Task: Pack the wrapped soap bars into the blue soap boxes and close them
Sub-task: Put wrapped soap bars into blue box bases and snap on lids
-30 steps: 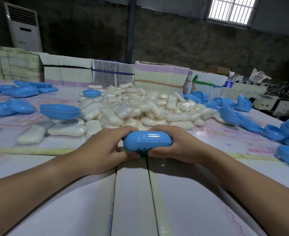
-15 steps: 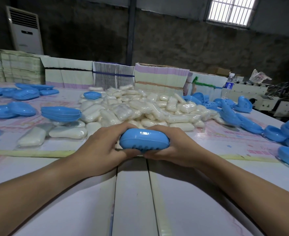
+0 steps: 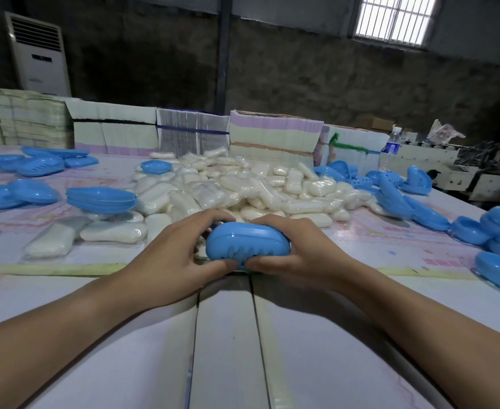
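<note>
Soap box (image 3: 247, 242) tilted since, contents hidden.

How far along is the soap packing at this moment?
Done: closed boxes lie at the right. In hand: both the left hand and right hand hold one blue box, slotted side up, seemingly shut. Left: a big soap pile remains, with stacked empty halves waiting at the left.

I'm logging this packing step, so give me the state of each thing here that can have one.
Blue soap box: closed, slotted side toward the camera, held above the table.
Left hand: grips the box's left end.
Right hand: grips its right end.
Wrapped soap bars: piled loose.
Water bottle: upright, capped.
</note>
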The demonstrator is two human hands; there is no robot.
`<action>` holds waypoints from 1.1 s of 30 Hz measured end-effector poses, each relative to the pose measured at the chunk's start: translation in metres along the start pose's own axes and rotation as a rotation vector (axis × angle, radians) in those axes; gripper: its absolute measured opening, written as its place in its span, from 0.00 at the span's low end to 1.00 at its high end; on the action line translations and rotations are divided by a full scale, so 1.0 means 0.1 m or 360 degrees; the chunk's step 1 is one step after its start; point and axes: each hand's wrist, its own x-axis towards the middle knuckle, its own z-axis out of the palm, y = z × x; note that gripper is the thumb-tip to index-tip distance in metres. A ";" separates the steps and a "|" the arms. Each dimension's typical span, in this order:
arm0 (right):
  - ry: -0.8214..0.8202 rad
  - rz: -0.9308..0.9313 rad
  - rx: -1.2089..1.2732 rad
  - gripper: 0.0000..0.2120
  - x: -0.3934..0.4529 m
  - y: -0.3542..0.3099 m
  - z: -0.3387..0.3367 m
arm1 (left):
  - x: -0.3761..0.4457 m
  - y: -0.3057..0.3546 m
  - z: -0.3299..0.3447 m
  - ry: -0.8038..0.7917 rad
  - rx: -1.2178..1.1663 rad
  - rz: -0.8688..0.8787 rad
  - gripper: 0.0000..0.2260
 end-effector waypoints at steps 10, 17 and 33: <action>-0.0127 -0.0064 0.0440 0.21 0.00 0.01 0.04 | -0.02 -0.01 -0.03 0.0070 -0.0137 0.0074 0.20; -0.0339 0.0011 0.0451 0.19 0.01 0.00 0.02 | -0.02 -0.04 -0.01 0.0042 -0.0075 0.0229 0.21; 0.0220 0.0591 -0.0128 0.22 -0.33 0.37 -0.76 | -0.03 -0.27 0.03 0.0067 -0.0122 -0.0154 0.26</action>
